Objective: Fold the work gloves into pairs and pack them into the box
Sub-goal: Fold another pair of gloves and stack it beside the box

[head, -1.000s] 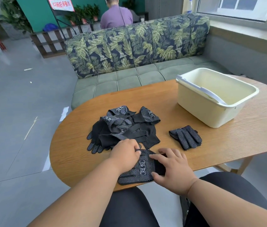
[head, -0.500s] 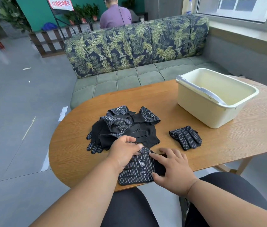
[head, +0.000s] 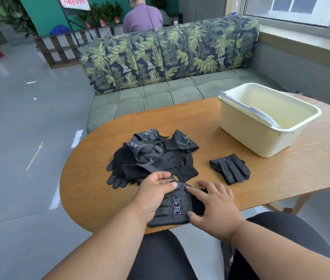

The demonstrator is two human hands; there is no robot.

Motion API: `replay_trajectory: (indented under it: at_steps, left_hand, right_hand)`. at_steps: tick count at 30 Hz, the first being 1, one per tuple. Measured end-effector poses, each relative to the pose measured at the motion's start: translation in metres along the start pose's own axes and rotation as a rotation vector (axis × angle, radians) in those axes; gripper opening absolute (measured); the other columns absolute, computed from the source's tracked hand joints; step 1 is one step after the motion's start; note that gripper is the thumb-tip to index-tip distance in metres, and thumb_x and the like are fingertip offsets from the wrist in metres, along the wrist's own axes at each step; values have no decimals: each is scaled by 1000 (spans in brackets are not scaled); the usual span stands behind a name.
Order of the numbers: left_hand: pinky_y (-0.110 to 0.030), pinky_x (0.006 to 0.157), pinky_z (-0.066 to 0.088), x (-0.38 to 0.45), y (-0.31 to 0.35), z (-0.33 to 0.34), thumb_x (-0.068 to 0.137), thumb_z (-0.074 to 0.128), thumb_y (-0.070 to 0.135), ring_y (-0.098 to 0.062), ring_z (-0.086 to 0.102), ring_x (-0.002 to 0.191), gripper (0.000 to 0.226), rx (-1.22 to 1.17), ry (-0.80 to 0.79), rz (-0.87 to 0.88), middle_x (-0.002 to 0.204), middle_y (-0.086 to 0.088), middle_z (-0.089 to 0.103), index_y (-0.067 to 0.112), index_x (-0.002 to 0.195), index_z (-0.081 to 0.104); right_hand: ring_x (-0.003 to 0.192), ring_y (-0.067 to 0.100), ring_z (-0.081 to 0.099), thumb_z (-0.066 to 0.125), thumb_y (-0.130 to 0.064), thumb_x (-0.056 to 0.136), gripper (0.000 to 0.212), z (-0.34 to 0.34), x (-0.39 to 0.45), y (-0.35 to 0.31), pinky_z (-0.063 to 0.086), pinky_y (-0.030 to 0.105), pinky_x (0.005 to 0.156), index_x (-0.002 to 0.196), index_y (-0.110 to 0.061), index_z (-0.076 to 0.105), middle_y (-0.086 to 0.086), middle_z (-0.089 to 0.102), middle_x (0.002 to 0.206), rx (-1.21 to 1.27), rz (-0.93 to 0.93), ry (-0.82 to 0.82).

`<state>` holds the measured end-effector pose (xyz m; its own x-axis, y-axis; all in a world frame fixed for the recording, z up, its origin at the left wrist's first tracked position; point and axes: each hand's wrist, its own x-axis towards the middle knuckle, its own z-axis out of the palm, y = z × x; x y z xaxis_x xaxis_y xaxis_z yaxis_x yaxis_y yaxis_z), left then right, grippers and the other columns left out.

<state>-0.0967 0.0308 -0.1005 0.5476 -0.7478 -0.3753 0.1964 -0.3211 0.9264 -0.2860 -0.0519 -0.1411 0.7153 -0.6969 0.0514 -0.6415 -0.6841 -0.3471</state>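
A black dotted work glove (head: 175,209) lies at the table's near edge. My left hand (head: 153,191) pinches its far end, lifting and folding it toward me. My right hand (head: 213,203) lies on the glove's right side, fingers straight, pressing it down. A heap of several black gloves (head: 152,156) sits just beyond my hands. One folded pair (head: 230,167) lies to the right of the heap. The cream plastic box (head: 247,134) stands at the far right with nothing visible inside; a white handle rests across its rim.
The oval wooden table (head: 200,126) ends just in front of my lap. A green sofa (head: 170,57) with a leaf-patterned back stands behind it. A person sits far behind the sofa. Grey floor lies to the left.
My left hand went from resting flat on the glove to pinching its far end and lifting it into a fold. My right hand stayed pressing the glove.
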Motion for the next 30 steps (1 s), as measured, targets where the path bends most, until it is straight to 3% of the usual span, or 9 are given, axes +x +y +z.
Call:
replay_trajectory:
  at_steps: [5, 7, 13, 17, 20, 24, 27, 30]
  left_hand:
    - [-36, 97, 57, -3, -9, 10, 84, 80, -2, -14, 74, 96, 37, 73, -85, 56, 101, -6, 78, 13, 114, 66]
    - [-33, 96, 57, -4, -13, 12, 83, 81, 0, -11, 73, 96, 36, 139, -97, 88, 98, -3, 78, 16, 112, 66]
    - [-6, 78, 46, -13, -22, 17, 82, 84, 13, 2, 68, 88, 30, 358, -103, 181, 93, 3, 77, 24, 105, 68]
    - [0, 80, 38, -18, -29, 21, 90, 74, 22, 8, 61, 97, 15, 538, -45, 315, 92, 10, 74, 34, 98, 70]
    - [-2, 88, 33, -14, -35, 22, 94, 67, 18, 7, 53, 107, 24, 652, -2, 397, 95, 15, 69, 38, 106, 69]
    - [-20, 107, 32, -13, -43, 22, 91, 67, 25, 1, 44, 119, 42, 874, 59, 533, 122, 21, 54, 38, 130, 61]
    - [-31, 121, 23, -11, -46, 21, 96, 62, 36, -10, 32, 142, 55, 970, 53, 489, 152, 14, 43, 31, 149, 50]
    - [-39, 126, 14, -9, -48, 20, 103, 47, 47, -17, 14, 154, 60, 1173, -5, 431, 169, 12, 21, 33, 159, 33]
  right_hand:
    - [141, 22, 29, 46, -76, 73, 79, -3, 2, -1, 17, 42, 118, 148, -56, 37, -10, 34, 156, 9, 27, -32]
    - [142, 22, 28, 46, -77, 72, 81, -3, 3, -1, 17, 43, 119, 149, -54, 36, -10, 32, 156, 7, 42, -35]
    - [142, 24, 29, 46, -76, 69, 84, -1, 4, -1, 19, 43, 118, 149, -49, 40, -10, 34, 157, -12, 58, -31]
    - [143, 25, 28, 45, -75, 71, 84, -1, 4, -1, 19, 43, 119, 150, -49, 38, -10, 32, 158, -19, 54, -37]
    - [142, 25, 29, 46, -76, 71, 83, -1, 4, -1, 19, 44, 118, 149, -51, 37, -9, 34, 157, -21, 48, -34]
    - [141, 25, 31, 46, -75, 72, 81, 0, 3, -1, 19, 43, 117, 149, -51, 39, -9, 36, 157, -4, 47, -23]
    - [141, 24, 30, 46, -76, 72, 81, 0, 3, -1, 19, 43, 118, 149, -50, 40, -9, 35, 157, -7, 42, -19]
    - [140, 23, 33, 48, -76, 72, 81, 1, 2, 1, 22, 43, 117, 148, -49, 42, -9, 38, 155, 4, 36, -3]
